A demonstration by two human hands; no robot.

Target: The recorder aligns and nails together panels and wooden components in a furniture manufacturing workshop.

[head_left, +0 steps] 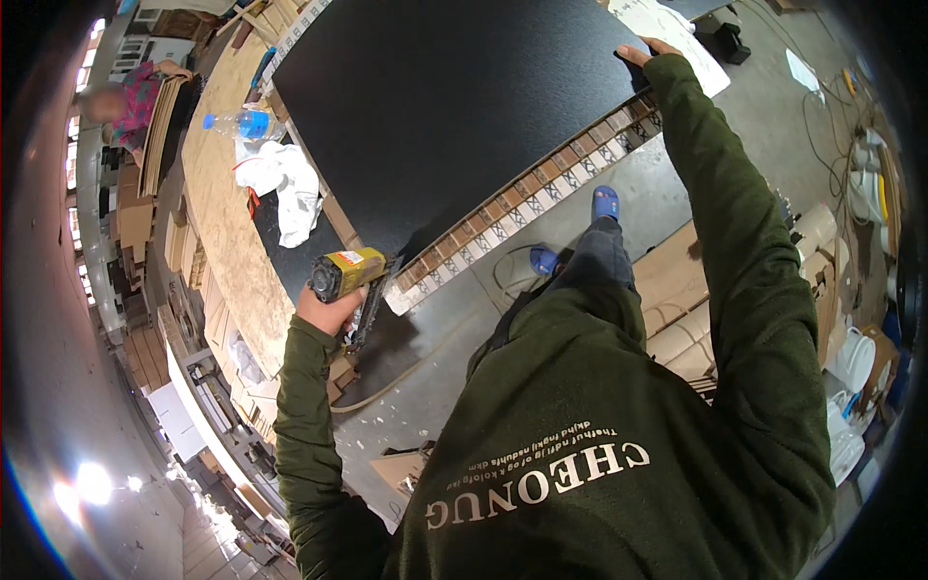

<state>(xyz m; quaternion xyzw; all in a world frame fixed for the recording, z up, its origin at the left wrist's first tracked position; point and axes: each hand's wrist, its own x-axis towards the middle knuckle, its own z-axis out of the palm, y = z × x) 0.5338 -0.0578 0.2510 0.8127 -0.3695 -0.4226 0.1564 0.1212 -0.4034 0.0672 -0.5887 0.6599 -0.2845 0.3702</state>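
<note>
My left hand (pixel 332 311) is closed round the grip of a yellow-and-black nail gun (pixel 350 274). The gun's nose is at the near left corner of a large black panel (pixel 454 116). A brown and white patterned edge (pixel 527 198), made up of small blocks, runs along the panel's near side. At the far right corner of the panel lies my right hand (pixel 650 50), thumb and fingers apart, resting on the surface by the edge. Its fingertips are partly hard to make out.
Left of the panel, a wooden board (pixel 217 184) carries a water bottle (pixel 242 124) and a white cloth (pixel 285 184). Another person (pixel 135 106) handles stacked boards at the far left. Cables (pixel 822 116) lie on the floor at right, near white buckets (pixel 853 362). Cardboard (pixel 677 280) sits beside me.
</note>
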